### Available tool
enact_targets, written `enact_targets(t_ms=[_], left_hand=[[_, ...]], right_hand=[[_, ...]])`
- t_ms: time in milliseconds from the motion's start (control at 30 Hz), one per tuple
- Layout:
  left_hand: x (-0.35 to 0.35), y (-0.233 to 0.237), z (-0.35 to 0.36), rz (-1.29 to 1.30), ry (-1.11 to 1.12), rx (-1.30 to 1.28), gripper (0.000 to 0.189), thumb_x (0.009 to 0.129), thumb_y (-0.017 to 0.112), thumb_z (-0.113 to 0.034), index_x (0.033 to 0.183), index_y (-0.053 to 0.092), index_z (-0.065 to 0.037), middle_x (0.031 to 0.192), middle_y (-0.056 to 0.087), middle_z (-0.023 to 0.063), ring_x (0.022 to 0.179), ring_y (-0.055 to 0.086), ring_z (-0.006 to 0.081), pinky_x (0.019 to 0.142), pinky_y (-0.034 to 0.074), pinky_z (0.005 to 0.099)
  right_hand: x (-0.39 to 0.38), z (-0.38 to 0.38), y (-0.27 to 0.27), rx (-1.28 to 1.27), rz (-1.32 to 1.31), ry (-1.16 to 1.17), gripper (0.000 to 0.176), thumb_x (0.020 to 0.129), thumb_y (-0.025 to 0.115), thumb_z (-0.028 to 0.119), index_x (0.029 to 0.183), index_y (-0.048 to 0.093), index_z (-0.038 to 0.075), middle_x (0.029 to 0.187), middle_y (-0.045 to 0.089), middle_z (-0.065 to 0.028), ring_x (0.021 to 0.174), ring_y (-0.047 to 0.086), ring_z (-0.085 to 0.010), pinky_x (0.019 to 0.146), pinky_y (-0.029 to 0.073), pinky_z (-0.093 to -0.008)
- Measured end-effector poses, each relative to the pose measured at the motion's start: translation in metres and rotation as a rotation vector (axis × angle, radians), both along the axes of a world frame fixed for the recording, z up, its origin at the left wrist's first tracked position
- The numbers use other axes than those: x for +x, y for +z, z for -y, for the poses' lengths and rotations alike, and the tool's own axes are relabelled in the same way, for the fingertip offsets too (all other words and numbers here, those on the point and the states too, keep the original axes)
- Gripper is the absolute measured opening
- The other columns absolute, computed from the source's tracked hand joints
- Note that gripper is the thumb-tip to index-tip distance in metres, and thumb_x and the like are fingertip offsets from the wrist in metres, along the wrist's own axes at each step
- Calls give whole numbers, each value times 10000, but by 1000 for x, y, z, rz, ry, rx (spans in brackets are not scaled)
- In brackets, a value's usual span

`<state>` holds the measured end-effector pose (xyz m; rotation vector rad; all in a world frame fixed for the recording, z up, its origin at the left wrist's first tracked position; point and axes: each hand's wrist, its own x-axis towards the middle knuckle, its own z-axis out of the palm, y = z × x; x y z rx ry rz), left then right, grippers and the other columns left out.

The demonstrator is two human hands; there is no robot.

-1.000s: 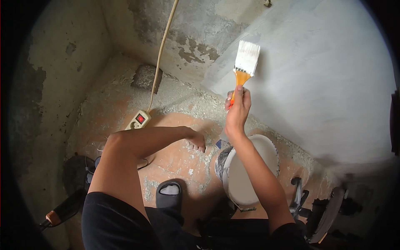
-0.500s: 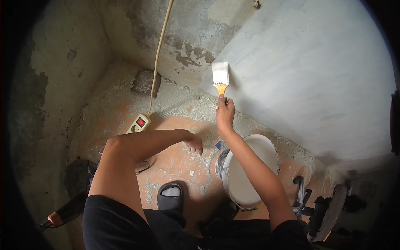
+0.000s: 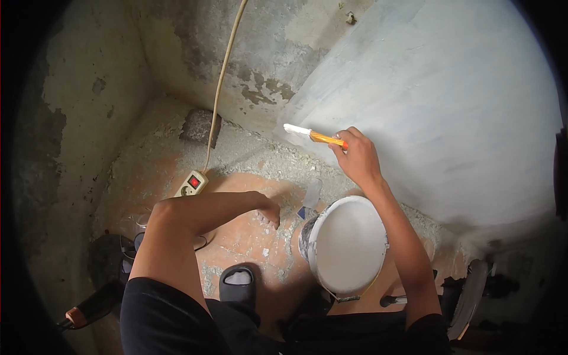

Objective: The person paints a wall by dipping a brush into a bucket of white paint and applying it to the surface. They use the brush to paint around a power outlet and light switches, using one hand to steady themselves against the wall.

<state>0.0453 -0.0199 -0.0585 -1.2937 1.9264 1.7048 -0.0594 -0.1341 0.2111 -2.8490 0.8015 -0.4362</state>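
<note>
Brush (image 3: 316, 136) turned sideways, bucket (image 3: 305, 239) holding pale liquid (image 3: 349, 245)

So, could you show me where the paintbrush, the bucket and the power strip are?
Paintbrush (image 3: 320, 137): head view, on the orange handle, near the bristles.
Bucket (image 3: 305, 239): head view, on its smeared outer wall.
Power strip (image 3: 193, 182): head view, on its red switch.
</note>
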Motion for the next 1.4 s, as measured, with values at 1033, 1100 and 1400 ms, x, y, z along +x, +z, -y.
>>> enact_targets(t_ms=[1033,1100,1400], left_hand=[[-10,-7,-1,68,-90,8,473,800,571,-447,1035,672,-48,1071,649,151,1025,598,277,848,475,371],[-10,-14,0,49,-103,14,475,798,573,-448,1032,672,-47,1071,648,155,1025,597,281,847,475,376],[-12,-16,6,48,-146,26,451,771,589,-398,1072,655,-69,1105,631,103,942,623,274,817,493,382]], right_hand=[[58,20,-91,115,328,191,164,825,631,80,958,602,-12,883,621,-137,768,620,-301,669,498,-352],[58,19,-84,54,337,224,159,832,627,84,961,600,-5,889,619,-135,785,614,-308,674,495,-361],[55,12,-2,-158,381,306,153,815,651,82,938,605,3,892,617,-118,783,611,-279,671,499,-353]])
